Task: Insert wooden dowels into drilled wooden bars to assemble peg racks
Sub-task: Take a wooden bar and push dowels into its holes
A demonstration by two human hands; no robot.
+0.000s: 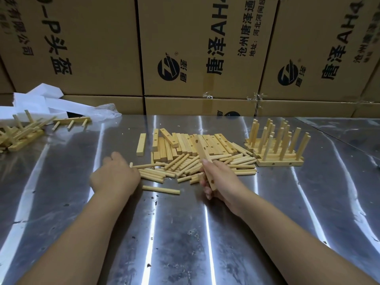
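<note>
While your right hand (219, 178) grips a drilled bar (203, 151), your left hand (115, 175) is at the loose dowels (183, 166), its hold unclear. Some racks (278, 160) stand done nearby, but many bars (211, 141) wait.

Desk (185, 233): reflective sheet-metal top, scuffed, flecked with small debris | Cardboard boxes (98, 48): brown, stacked as a wall along the far edge, black printed characters and round logos | White foam blocks (41, 99): far left | Clear plastic film (107, 110): crumpled, beside the foam
</note>
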